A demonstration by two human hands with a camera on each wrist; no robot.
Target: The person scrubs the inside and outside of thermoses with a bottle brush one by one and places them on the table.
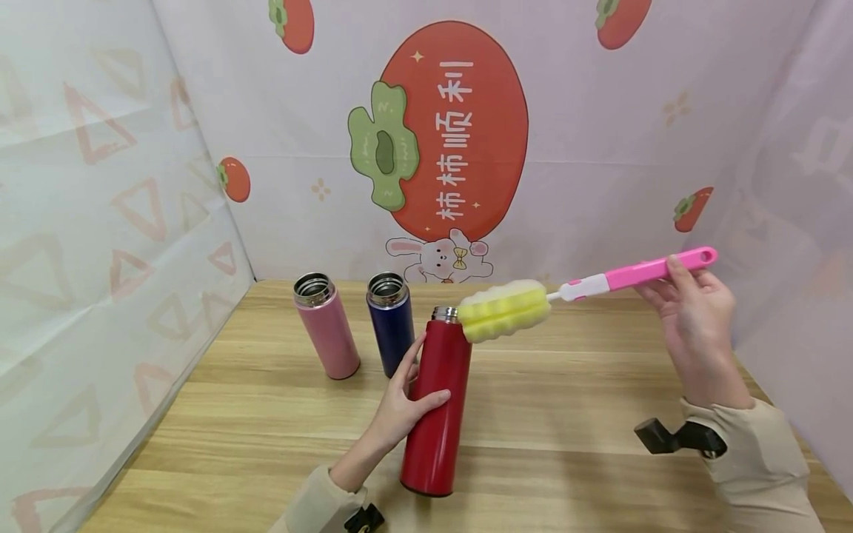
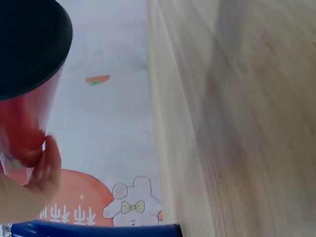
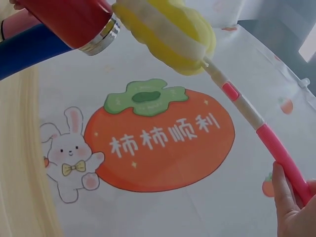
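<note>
My left hand [image 1: 397, 411] grips a red thermos bottle [image 1: 440, 400] around its side. The bottle has no lid, and its steel mouth points up with a slight tilt. Its dark base [image 2: 32, 47] shows in the left wrist view, apparently off the table. Between the thumb and fingers of my right hand [image 1: 696, 314] is the pink handle of a bottle brush [image 1: 640, 275]. The brush's yellow and white sponge head [image 1: 504, 311] lies sideways, just right of the bottle's mouth. Whether sponge and bottle touch, I cannot tell.
Behind my left hand a pink thermos bottle [image 1: 326, 326] and a dark blue one [image 1: 389, 318] stand lidless on the wooden table [image 1: 266, 429]. A printed cloth backdrop [image 1: 586, 148] rises along the table's far edge, with cloth sides left and right.
</note>
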